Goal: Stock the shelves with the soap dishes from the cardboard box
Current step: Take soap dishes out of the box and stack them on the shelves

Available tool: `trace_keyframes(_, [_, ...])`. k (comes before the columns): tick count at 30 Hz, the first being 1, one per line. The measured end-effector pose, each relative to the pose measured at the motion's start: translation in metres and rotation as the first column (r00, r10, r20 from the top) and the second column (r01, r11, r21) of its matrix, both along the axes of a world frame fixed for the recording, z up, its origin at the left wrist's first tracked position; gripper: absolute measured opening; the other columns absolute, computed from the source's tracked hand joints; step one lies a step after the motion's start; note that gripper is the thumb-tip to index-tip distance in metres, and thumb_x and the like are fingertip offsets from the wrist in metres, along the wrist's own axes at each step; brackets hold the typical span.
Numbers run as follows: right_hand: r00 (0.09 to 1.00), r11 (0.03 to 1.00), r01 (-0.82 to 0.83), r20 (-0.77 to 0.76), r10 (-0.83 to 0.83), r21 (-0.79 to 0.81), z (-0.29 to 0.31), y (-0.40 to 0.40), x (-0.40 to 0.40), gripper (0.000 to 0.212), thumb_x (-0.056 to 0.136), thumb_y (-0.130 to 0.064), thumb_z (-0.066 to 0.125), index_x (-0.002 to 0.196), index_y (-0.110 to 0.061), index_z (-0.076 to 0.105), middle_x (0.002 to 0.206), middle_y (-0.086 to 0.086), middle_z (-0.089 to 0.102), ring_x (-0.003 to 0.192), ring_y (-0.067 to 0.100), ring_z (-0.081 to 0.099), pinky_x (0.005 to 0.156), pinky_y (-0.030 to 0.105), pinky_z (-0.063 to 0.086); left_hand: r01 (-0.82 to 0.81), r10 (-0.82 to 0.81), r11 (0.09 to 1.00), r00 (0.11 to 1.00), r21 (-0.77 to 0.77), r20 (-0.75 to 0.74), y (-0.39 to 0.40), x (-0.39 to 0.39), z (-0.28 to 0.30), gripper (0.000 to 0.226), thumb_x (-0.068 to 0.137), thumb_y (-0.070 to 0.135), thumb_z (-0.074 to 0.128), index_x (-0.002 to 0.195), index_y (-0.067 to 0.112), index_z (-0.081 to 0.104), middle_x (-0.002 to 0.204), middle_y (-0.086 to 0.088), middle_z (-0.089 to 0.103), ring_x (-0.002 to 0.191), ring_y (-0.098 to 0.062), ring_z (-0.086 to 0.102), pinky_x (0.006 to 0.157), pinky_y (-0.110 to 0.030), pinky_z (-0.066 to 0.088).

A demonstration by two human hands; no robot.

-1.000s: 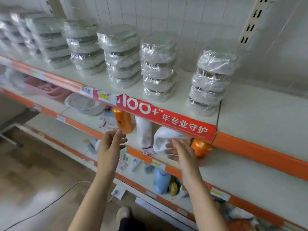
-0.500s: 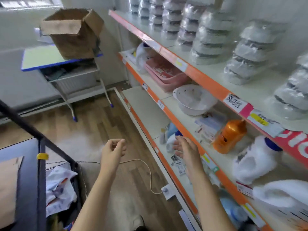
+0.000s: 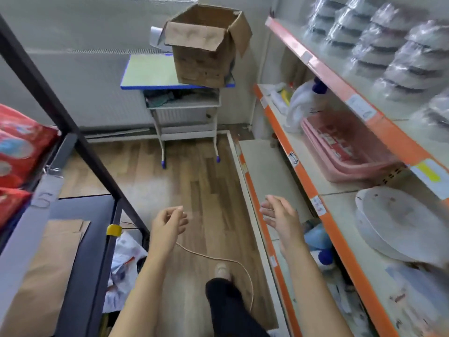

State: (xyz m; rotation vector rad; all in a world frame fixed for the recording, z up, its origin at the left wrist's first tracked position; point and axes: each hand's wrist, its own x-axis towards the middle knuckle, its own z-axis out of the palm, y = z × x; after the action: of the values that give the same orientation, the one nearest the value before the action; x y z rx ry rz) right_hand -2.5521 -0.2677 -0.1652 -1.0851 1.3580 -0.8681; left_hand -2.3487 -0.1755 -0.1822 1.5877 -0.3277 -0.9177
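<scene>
While both hands hung empty | left hand (image 3: pixel 168 224) loosely curled, right hand (image 3: pixel 281 216) fingers spread, nothing held | open brown cardboard box (image 3: pixel 206 45) overhung blue-edged desk (image 3: pixel 150 71) corner, could tip | thin tan floor cord (image 3: pixel 218 260) by foot, trip risk | wrapped grey soap dishes (image 3: pixel 398 52) stacked on orange-edged top shelf (image 3: pixel 340 83)

A shop: price-tagged shelves (image 3: pixel 340 88) stocked with goods.

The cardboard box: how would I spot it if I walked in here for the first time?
Look to the far wall, past the wooden floor, where a small desk with a blue-edged top stands left of the orange-trimmed shelves. The cardboard box sits on the desk's right end. It is the only brown box there, its flaps open.
</scene>
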Motion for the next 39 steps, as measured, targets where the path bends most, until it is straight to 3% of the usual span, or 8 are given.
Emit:
trace_keyframes(7, [0.993, 0.994, -0.101, 0.051, 0.104, -0.044, 0.014, -0.169, 0.104, 0.028, 0.098, -0.031, 0.048, 0.111, -0.010, 0.060, 0.102, 0.003, 0.064, 0.096, 0.016, 0.063, 0.079, 0.023, 0.049, -0.079, 0.083, 0.996, 0.990, -0.045, 0.113, -0.154, 0.109, 0.028, 0.013, 0.098, 0.016, 0.049, 0.086, 0.013, 0.055, 0.089, -0.008, 0.063, 0.086, -0.024, 0.062, 0.073, -0.028, 0.050])
trace_keyframes(11, [0.989, 0.986, -0.136, 0.050, 0.141, -0.095, 0.041, -0.251, 0.159, 0.026, 0.099, -0.034, 0.046, 0.110, -0.014, 0.059, 0.106, 0.001, 0.065, 0.100, 0.013, 0.062, 0.087, 0.025, 0.050, -0.077, 0.098, 0.991, 0.974, -0.108, 0.204, -0.236, 0.150, 0.063, 0.010, 0.098, 0.020, 0.050, 0.091, 0.017, 0.058, 0.090, -0.005, 0.065, 0.085, -0.017, 0.064, 0.076, -0.027, 0.052])
trace_keyframes(17, [0.987, 0.985, -0.161, 0.014, 0.163, -0.068, 0.036, -0.344, 0.217, 0.022, 0.099, -0.033, 0.046, 0.107, -0.018, 0.059, 0.105, 0.000, 0.065, 0.100, 0.013, 0.062, 0.088, 0.026, 0.050, -0.092, 0.097, 0.995, 0.986, -0.045, 0.135, -0.331, 0.200, 0.046, 0.009, 0.097, 0.020, 0.052, 0.092, 0.015, 0.058, 0.093, -0.007, 0.066, 0.087, -0.018, 0.064, 0.077, -0.028, 0.052])
trace_keyframes(22, [0.994, 0.994, -0.079, 0.070, 0.084, -0.075, 0.035, -0.442, 0.281, 0.016, 0.097, -0.027, 0.050, 0.100, -0.016, 0.062, 0.102, 0.006, 0.067, 0.093, 0.016, 0.065, 0.086, 0.031, 0.052, -0.094, 0.105, 0.990, 0.988, -0.104, 0.112, -0.437, 0.272, 0.045, 0.010, 0.097, 0.017, 0.053, 0.092, 0.011, 0.060, 0.089, -0.008, 0.066, 0.081, -0.016, 0.063, 0.070, -0.024, 0.051])
trace_keyframes(27, [0.992, 0.988, -0.029, 0.117, 0.047, -0.153, 0.073, -0.543, 0.344, 0.014, 0.097, -0.024, 0.049, 0.095, -0.018, 0.062, 0.102, 0.007, 0.067, 0.092, 0.018, 0.065, 0.080, 0.029, 0.051, -0.013, 0.037, 0.981, 0.991, -0.192, 0.126, -0.553, 0.346, 0.081, 0.011, 0.096, 0.016, 0.053, 0.087, 0.017, 0.060, 0.089, -0.007, 0.068, 0.086, -0.022, 0.066, 0.074, -0.031, 0.051])
trace_keyframes(34, [0.995, 0.929, -0.059, 0.050, 0.083, -0.366, 0.132, -0.676, 0.393, 0.014, 0.095, -0.034, 0.051, 0.090, -0.026, 0.062, 0.090, -0.004, 0.068, 0.086, 0.013, 0.064, 0.078, 0.031, 0.049, 0.269, -0.131, 0.905, 0.913, -0.329, 0.387, -0.697, 0.410, 0.156, 0.009, 0.093, 0.018, 0.058, 0.085, 0.021, 0.061, 0.086, -0.005, 0.067, 0.080, -0.016, 0.066, 0.068, -0.026, 0.051])
trace_keyframes(37, [0.996, 0.904, -0.083, -0.008, 0.087, -0.419, 0.147, -0.738, 0.417, 0.012, 0.095, -0.030, 0.052, 0.089, -0.025, 0.061, 0.092, -0.002, 0.065, 0.083, 0.011, 0.064, 0.073, 0.026, 0.048, 0.385, -0.212, 0.880, 0.843, -0.279, 0.495, -0.764, 0.431, 0.167, 0.005, 0.089, 0.026, 0.063, 0.084, 0.026, 0.061, 0.087, -0.004, 0.067, 0.081, -0.016, 0.066, 0.073, -0.028, 0.053])
trace_keyframes(39, [0.987, 0.901, -0.151, -0.106, 0.118, -0.406, 0.146, -0.783, 0.435, 0.011, 0.095, -0.029, 0.052, 0.091, -0.023, 0.060, 0.095, -0.002, 0.064, 0.083, 0.009, 0.063, 0.074, 0.025, 0.049, 0.447, -0.282, 0.881, 0.762, -0.158, 0.583, -0.812, 0.445, 0.162, 0.008, 0.080, 0.040, 0.064, 0.080, 0.033, 0.062, 0.083, 0.001, 0.068, 0.081, -0.015, 0.067, 0.078, -0.035, 0.054])
